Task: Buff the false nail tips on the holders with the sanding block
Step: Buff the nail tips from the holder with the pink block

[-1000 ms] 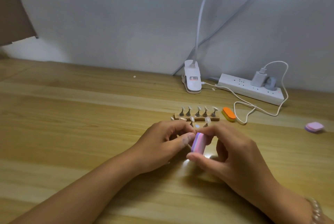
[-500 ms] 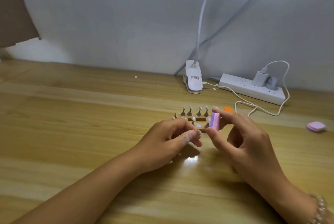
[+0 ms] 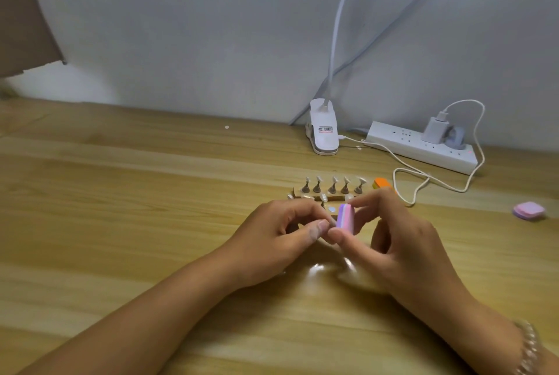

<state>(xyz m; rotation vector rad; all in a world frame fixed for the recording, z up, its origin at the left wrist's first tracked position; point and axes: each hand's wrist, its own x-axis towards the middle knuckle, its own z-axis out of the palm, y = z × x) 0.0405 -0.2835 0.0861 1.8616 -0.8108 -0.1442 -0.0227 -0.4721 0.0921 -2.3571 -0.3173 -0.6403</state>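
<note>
We hold the sanding block (image 3: 345,219) in our right hand (image 3: 402,250) — thumb below, fingertips on top, gripping it upright on its edge. Our left hand (image 3: 278,241) is closed in a pinch on a small pale piece (image 3: 332,221), mostly hidden by the fingers, its end touching the block's left face. Just beyond both hands stands the row of holders (image 3: 332,188), each topped with one of the nail tips (image 3: 361,179). An orange block (image 3: 383,183) lies just beyond the right hand's fingers — a pink block (image 3: 528,210) sits well to its right on the tabletop (image 3: 121,193).
</note>
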